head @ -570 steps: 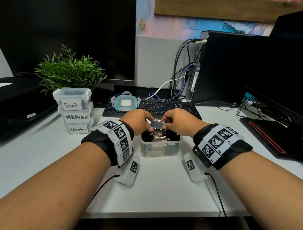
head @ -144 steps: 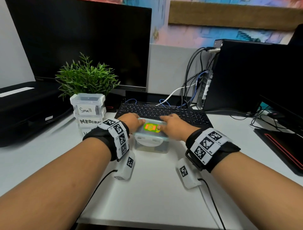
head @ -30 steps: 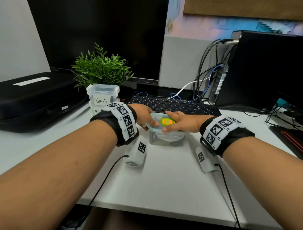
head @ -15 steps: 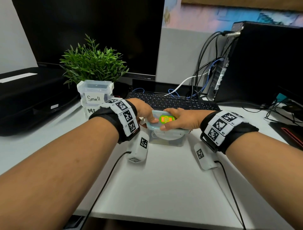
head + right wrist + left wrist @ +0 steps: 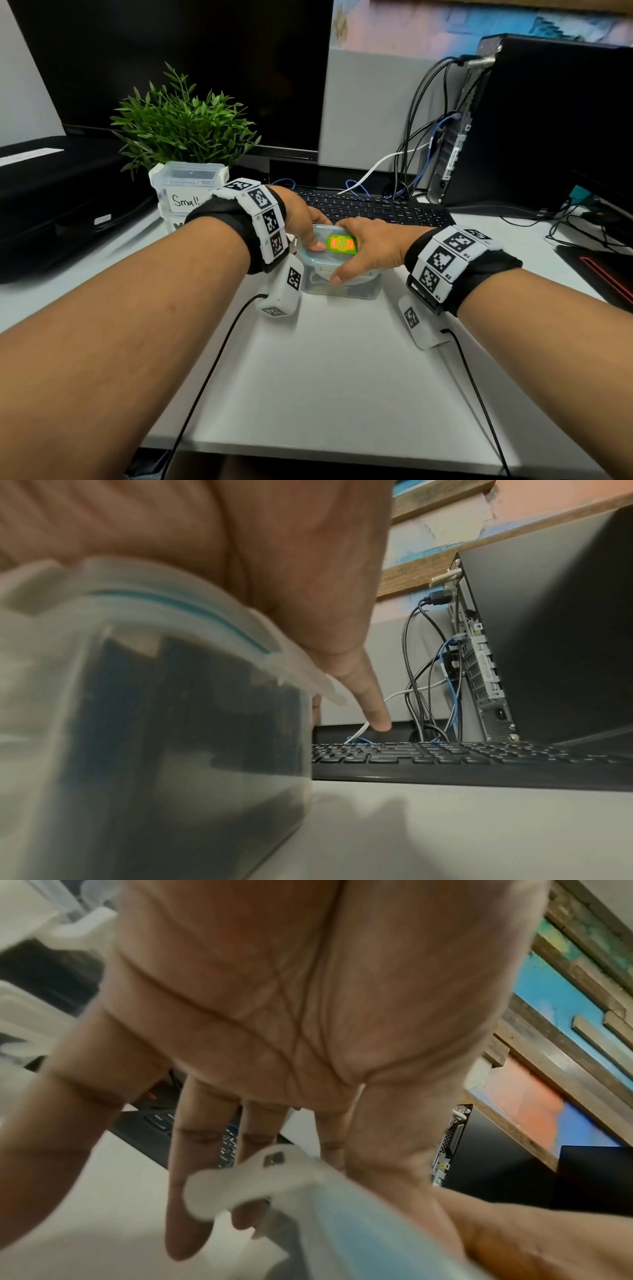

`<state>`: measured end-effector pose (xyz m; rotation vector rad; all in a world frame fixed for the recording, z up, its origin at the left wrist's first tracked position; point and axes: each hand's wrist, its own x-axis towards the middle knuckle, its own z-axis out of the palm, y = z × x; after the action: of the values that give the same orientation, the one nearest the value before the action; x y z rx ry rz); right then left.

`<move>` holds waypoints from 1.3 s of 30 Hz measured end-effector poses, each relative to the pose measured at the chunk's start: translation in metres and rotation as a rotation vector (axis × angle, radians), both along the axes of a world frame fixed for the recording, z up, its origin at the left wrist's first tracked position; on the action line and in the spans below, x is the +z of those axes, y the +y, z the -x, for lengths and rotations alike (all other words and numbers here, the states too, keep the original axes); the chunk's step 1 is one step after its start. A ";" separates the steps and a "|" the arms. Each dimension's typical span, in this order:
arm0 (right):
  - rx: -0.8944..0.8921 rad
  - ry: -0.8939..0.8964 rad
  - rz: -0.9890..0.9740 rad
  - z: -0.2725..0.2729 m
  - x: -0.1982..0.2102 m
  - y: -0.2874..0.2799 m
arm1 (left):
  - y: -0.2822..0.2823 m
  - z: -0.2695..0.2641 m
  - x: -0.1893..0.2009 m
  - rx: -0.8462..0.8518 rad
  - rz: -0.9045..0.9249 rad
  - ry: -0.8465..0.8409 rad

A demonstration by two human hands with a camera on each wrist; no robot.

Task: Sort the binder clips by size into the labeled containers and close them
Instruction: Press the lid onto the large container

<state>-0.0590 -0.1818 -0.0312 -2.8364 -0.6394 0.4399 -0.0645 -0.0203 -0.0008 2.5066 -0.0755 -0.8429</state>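
Observation:
A clear container (image 5: 356, 291) stands on the white desk (image 5: 342, 377) in front of the keyboard. Its teal-rimmed lid (image 5: 341, 245), with a green and orange sticker, sits on top. My left hand (image 5: 305, 226) is at the lid's left end: the thumb presses the top and the straight fingers (image 5: 192, 1191) reach down past the side flap (image 5: 253, 1180). My right hand (image 5: 370, 250) spans the lid, thumb on the front flap and fingers over the far edge. Dark clips (image 5: 205, 696) show blurred through the container wall (image 5: 154, 737).
A closed container labelled Small (image 5: 186, 185) tops a stack at the back left, partly behind my left wrist. A green plant (image 5: 181, 126), a black keyboard (image 5: 376, 209), a PC tower (image 5: 548, 120) with cables and a black case (image 5: 51, 205) surround the spot.
The lid, which lay on the keyboard 19 s ago, is now on the container. Over the last second both hands stay on it and the right thumb has slid lower onto the front flap.

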 end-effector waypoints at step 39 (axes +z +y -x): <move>0.091 -0.015 0.112 0.018 -0.002 -0.021 | 0.006 0.044 -0.027 -0.322 -0.242 -0.691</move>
<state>-0.0769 -0.2024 -0.0329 -2.9272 -0.7720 0.4844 -0.1081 -0.0147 -0.0282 2.9490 -0.6528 -0.0522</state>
